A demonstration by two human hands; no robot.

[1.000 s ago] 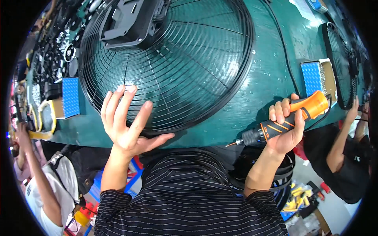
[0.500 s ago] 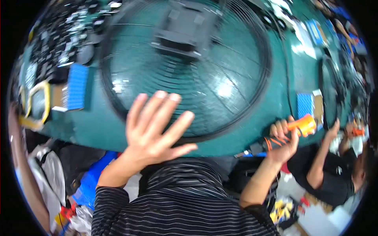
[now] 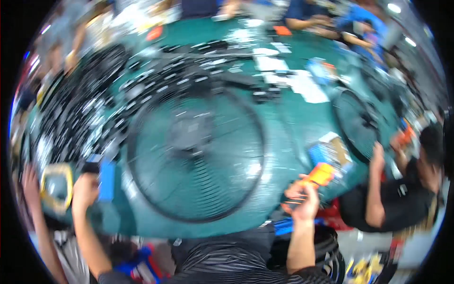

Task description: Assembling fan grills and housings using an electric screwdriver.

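My right hand (image 3: 305, 199) is wrapped around an orange and black cordless screwdriver (image 3: 321, 175) near the table's front edge. At the left, my left hand (image 3: 85, 191) is at a small open box with a blue side (image 3: 107, 181); blur and the box hide its fingers. Between my hands a large round black wire fan guard (image 3: 208, 218) lies on the green table. A dark, squarish motor housing (image 3: 191, 130) sits at its middle. No hand touches the guard.
Piled black parts (image 3: 80, 113) cover the table's left. A yellow frame (image 3: 57, 208) lies beside the box. Right of the guard are another blue-sided box (image 3: 331, 154), white papers (image 3: 307, 87) and a second fan guard (image 3: 357, 123). Co-workers sit around, one close at right (image 3: 392, 203).
My left hand has moved from over the fan guard to the box at the left. The view has tilted up, showing more of the table's far side. My right hand still holds the screwdriver.
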